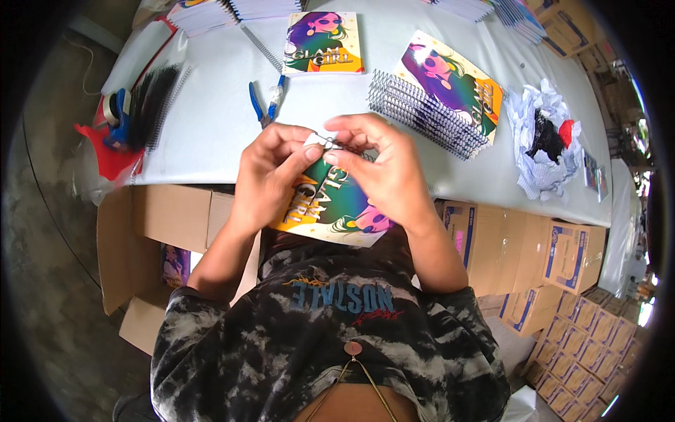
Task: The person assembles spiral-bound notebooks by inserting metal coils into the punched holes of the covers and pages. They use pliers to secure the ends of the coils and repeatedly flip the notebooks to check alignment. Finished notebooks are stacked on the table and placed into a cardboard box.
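Observation:
A notebook with a colourful illustrated cover is held at the table's near edge, close to my body, its cover upside down to me. My left hand pinches the far edge of it, where a bit of white page shows between thumb and finger. Beside it, my right hand is closed on a dark spiral coil along that same edge. The fingers hide much of the coil and its end. Just beyond my left hand lie blue-handled pliers.
A similar notebook lies ahead, and a stack of spiral-bound notebooks sits to the right. Crumpled paper holds black scraps at far right. Loose black coils and a blue tape dispenser lie left. Cardboard boxes stand below the table edge.

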`<state>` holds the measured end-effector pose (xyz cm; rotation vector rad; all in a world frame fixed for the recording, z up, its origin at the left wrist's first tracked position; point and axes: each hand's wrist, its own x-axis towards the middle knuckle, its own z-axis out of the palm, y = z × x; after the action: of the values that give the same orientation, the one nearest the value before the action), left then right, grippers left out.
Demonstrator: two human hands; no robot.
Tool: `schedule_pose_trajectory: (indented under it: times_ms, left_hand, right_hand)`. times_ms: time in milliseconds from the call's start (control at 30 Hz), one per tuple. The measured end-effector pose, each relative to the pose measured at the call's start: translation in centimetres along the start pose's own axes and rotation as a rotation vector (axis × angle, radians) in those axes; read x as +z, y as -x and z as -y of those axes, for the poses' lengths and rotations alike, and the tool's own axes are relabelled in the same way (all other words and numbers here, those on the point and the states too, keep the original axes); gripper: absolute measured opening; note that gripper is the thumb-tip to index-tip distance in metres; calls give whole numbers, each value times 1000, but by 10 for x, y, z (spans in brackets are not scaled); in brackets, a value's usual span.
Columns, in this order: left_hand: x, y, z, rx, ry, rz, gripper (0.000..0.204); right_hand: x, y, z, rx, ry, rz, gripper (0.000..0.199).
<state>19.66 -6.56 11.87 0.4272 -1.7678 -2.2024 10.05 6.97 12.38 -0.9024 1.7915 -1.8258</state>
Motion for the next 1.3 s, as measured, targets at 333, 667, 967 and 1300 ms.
schedule_pose_trajectory:
  times_ms: [333, 667, 967, 1300]
  left_hand:
    - [-5, -11, 55, -36, 137, 177, 6]
    - [6, -11, 53, -78, 133, 205, 8]
    - [14, -9, 58, -97, 125, 285, 10]
    - [29, -19, 47, -163, 112, 329, 14]
  right_hand:
    - [-12, 18, -14, 305, 247, 233, 22]
    - [-13, 31, -35, 131, 119, -119, 17]
    - [-24, 43, -36, -13, 379, 89, 27]
    - [-38, 53, -41, -10, 121, -239, 17]
